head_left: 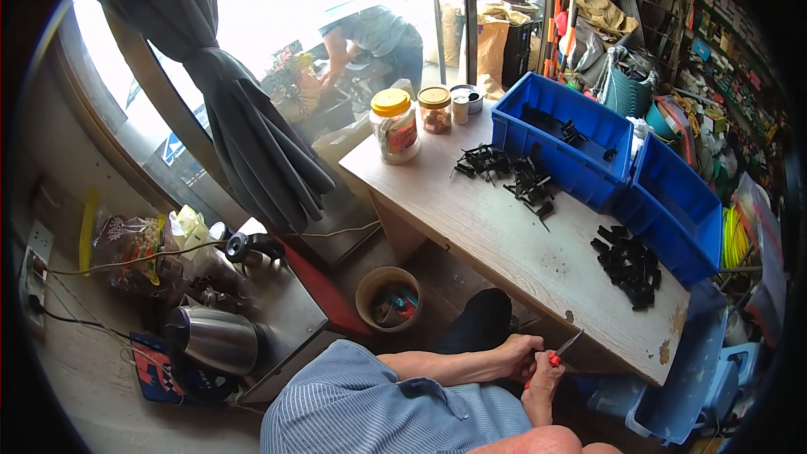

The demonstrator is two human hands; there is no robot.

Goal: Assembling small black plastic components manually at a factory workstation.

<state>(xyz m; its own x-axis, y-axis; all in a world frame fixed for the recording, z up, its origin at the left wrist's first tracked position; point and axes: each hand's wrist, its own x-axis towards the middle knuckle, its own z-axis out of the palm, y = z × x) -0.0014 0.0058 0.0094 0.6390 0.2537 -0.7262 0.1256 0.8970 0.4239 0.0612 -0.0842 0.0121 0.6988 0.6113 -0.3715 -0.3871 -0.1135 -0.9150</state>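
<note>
My right hand (542,387) is wrapped round a red-handled tool with a thin, pointed metal blade (572,340), tip toward the table edge. Whether it is a knife or scissors I cannot tell. Against it, my left hand (519,356) is closed, its fingers curled in; any small thing between them is hidden. Both hands are low over my lap, just off the front edge of the wooden table (496,235). On the tabletop lie a pile of small black plastic parts (626,267) at the right and a looser heap of black parts (513,175) farther back.
Two blue bins (561,164) (677,210) stand along the table's far side, the left one with some black parts inside. Lidded jars (393,130) are at the back left corner. A waste bucket (390,298) is on the floor; a metal kettle (214,340) stands left. Someone bends outside the window.
</note>
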